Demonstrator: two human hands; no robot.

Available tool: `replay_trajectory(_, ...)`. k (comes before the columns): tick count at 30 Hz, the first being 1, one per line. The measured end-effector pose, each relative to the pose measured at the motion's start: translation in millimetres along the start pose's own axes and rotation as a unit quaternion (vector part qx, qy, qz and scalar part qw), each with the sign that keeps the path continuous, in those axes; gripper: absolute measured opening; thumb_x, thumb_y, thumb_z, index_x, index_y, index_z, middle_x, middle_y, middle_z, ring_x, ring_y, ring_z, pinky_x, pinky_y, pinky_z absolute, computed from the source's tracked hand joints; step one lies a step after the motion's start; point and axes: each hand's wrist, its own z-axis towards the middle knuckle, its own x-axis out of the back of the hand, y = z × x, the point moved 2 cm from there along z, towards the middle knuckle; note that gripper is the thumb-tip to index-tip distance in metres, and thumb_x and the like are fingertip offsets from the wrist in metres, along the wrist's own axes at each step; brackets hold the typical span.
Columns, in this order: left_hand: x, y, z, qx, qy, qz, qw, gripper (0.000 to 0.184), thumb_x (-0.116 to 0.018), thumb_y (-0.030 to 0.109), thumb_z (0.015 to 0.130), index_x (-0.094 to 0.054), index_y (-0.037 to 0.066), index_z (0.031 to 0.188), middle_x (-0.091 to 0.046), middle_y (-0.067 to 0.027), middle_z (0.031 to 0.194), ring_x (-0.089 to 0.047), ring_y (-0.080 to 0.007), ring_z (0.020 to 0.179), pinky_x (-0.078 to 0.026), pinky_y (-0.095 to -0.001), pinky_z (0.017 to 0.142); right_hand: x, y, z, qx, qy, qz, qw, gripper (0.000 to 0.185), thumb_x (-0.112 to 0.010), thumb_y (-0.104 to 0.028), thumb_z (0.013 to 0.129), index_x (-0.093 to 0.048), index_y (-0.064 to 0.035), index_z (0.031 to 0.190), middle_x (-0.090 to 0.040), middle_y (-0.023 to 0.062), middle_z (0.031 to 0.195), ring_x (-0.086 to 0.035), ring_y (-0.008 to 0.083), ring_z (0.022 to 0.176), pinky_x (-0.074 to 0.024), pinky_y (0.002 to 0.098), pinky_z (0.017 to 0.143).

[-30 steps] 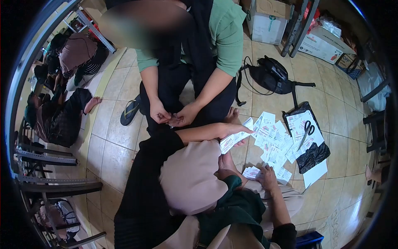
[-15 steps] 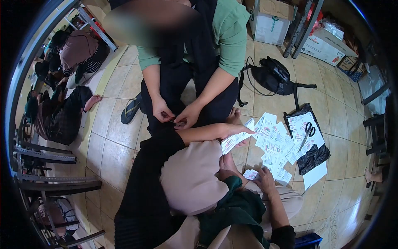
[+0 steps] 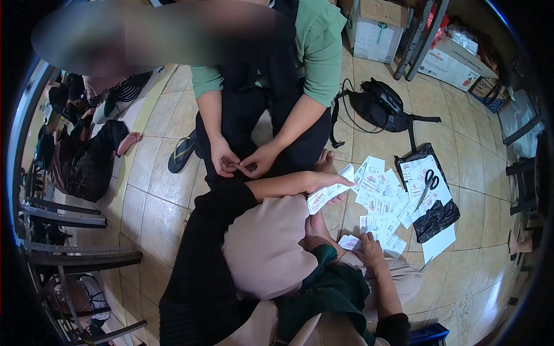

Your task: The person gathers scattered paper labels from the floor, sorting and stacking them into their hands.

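My left hand (image 3: pixel 324 181) grips a thick stack of white printed paper slips (image 3: pixel 329 193), thumb on top, beside my bent knee. Low on the right, my right hand (image 3: pixel 370 252) has its fingertips closed at the lower edge of a printed slip (image 3: pixel 374 225). A smaller folded-looking bundle of printed paper (image 3: pixel 348 242) lies just left of that hand; whether the hand touches it I cannot tell. Many loose printed slips (image 3: pixel 384 193) overlap on the tiles past my right hand.
Scissors (image 3: pixel 427 187) lie on paper over black plastic (image 3: pixel 437 222). A black bag (image 3: pixel 378 106) with straps rests further back. Across from me a person in green sleeves (image 3: pixel 320 63) sits close, fingers together. Boxes (image 3: pixel 378 32) and metal racks (image 3: pixel 81 254) stand around.
A printed slip now shows upright at my right fingertips, over the loose ones. My left hand and its stack stay put. The other person's hands have shifted slightly.
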Motion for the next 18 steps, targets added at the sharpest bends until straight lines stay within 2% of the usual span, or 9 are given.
replay_trajectory(5,7.6,-2.5,8.6,0.022,-0.034,-0.029,0.999,0.04,-0.054,0.046,0.085,-0.048,0.01,0.069,-0.048,-0.0032,0.056,-0.042,-0.0134,0.045,-0.036,-0.0256,0.044,-3.7,29.8,3.3,0.02,-0.032,0.007,0.999,0.047,-0.068,-0.018,0.069,-0.054,-0.0038,0.111,-0.064,0.0167,0.09,-0.06,0.0348,0.089,-0.0438,0.0403,0.081)
replay_trajectory(6,9.1,-3.6,8.1,0.025,0.014,-0.028,0.999,0.039,-0.056,0.046,0.084,-0.049,0.01,0.072,-0.05,-0.0035,0.06,-0.045,-0.014,0.047,-0.039,-0.0263,0.045,-6.5,40.0,1.8,0.048,-0.026,0.025,0.998,0.041,-0.067,-0.019,0.07,-0.057,-0.0033,0.107,-0.065,0.0152,0.086,-0.061,0.0337,0.085,-0.0448,0.0379,0.079)
replay_trajectory(8,15.7,-7.4,14.6,0.047,0.038,-0.034,0.998,0.035,-0.061,0.044,0.081,-0.054,0.011,0.082,-0.056,-0.0043,0.069,-0.053,-0.0161,0.054,-0.045,-0.0283,0.049,5.8,65.2,4.7,-0.087,0.001,0.254,0.963,0.029,-0.063,-0.02,0.073,-0.063,-0.0025,0.096,-0.065,0.016,0.086,-0.062,0.0312,0.082,-0.0466,0.0359,0.073)
replay_trajectory(9,25.4,-11.8,22.9,0.047,0.031,-0.025,0.998,0.046,-0.064,0.045,0.078,-0.056,0.005,0.099,-0.059,-0.0094,0.084,-0.058,-0.0193,0.067,-0.05,-0.0318,0.061,14.2,84.2,5.9,-0.086,0.074,0.196,0.974,0.027,-0.063,-0.017,0.075,-0.062,-0.0015,0.097,-0.064,0.0173,0.083,-0.062,0.0287,0.077,-0.0471,0.0374,0.071)
replay_trajectory(10,22.5,-9.0,17.9,0.051,0.041,-0.034,0.997,0.048,-0.064,0.045,0.078,-0.055,0.006,0.103,-0.06,-0.01,0.087,-0.059,-0.0199,0.07,-0.051,-0.0333,0.063,40.1,89.0,1.6,-0.065,0.088,0.122,0.986,0.029,-0.066,-0.015,0.073,-0.062,-0.0002,0.097,-0.063,0.0185,0.081,-0.062,0.0295,0.076,-0.0473,0.0376,0.068)
replay_trajectory(13,22.1,-7.6,17.2,0.038,0.066,0.004,0.997,0.048,-0.062,0.044,0.08,-0.053,0.006,0.109,-0.059,-0.0102,0.093,-0.059,-0.0198,0.076,-0.051,-0.0334,0.067,92.0,112.2,-17.5,-0.119,0.248,0.098,0.957,0.029,-0.072,-0.011,0.065,-0.061,0.001,0.089,-0.062,0.0177,0.086,-0.06,0.0336,0.08,-0.0466,0.0379,0.069)
replay_trajectory(15,18.7,-4.9,13.6,0.039,0.072,0.033,0.996,0.05,-0.06,0.047,0.08,-0.05,0.009,0.111,-0.058,-0.0085,0.091,-0.057,-0.0173,0.076,-0.049,-0.0296,0.063,108.8,121.4,-28.9,-0.065,0.19,0.047,0.979,0.032,-0.073,-0.01,0.064,-0.062,0.0003,0.092,-0.061,0.0153,0.085,-0.06,0.0277,0.078,-0.0456,0.0357,0.067)
replay_trajectory(17,15.9,-1.2,10.3,0.042,0.064,0.034,0.996,0.049,-0.06,0.047,0.081,-0.05,0.009,0.111,-0.058,-0.0084,0.091,-0.057,-0.0168,0.075,-0.049,-0.0293,0.063,92.0,136.4,-28.1,-0.088,0.057,0.039,0.994,0.038,-0.076,-0.009,0.06,-0.064,-0.0016,0.095,-0.061,0.014,0.092,-0.058,0.0305,0.087,-0.0463,0.0359,0.074)
replay_trajectory(18,14.4,-0.2,8.9,0.044,0.062,0.03,0.997,0.048,-0.059,0.046,0.081,-0.05,0.01,0.11,-0.058,-0.0083,0.091,-0.057,-0.0163,0.075,-0.049,-0.0291,0.063,85.5,129.8,-28.1,-0.029,0.078,0.033,0.996,0.035,-0.077,-0.009,0.057,-0.064,-0.001,0.089,-0.06,0.0152,0.092,-0.057,0.032,0.09,-0.0462,0.0368,0.076)
